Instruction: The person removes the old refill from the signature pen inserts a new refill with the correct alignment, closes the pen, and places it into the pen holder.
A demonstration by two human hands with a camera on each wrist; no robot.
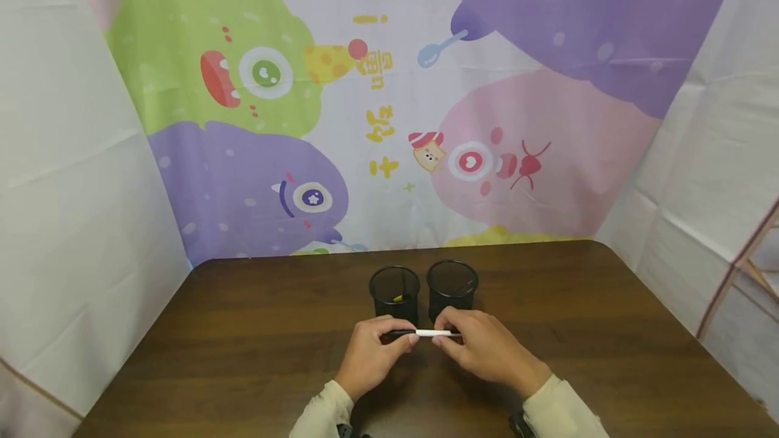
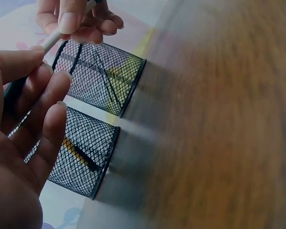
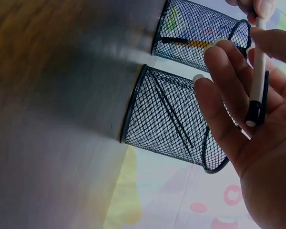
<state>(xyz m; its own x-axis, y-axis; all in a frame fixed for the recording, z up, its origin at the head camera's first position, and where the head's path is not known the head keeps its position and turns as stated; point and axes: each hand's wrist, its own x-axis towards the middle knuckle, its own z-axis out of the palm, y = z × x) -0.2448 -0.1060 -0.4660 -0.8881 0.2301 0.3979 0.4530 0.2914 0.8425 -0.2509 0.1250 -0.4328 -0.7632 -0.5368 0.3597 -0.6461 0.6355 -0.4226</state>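
Note:
A slim pen (image 1: pixel 431 333) with a white barrel and black ends lies level between both hands. My left hand (image 1: pixel 372 351) pinches its black end between thumb and fingers. On the white part, my right hand (image 1: pixel 489 349) pinches with thumb and index finger. The pen's clip end (image 3: pixel 255 112), black with a pale tip, points into the right palm in the right wrist view. Just beyond the hands stand two black mesh pen cups, the left cup (image 1: pixel 394 303) and the right cup (image 1: pixel 452 289). Neither hand visibly grips a cup.
Inside the left cup leans a yellow-and-black pen-like stick (image 2: pixel 78 152); thin dark sticks (image 3: pixel 174 112) stand in the right one. Both cups are on a brown wooden table (image 1: pixel 243 343). A cartoon-printed cloth (image 1: pixel 389 208) hangs behind, with white cloth at both sides.

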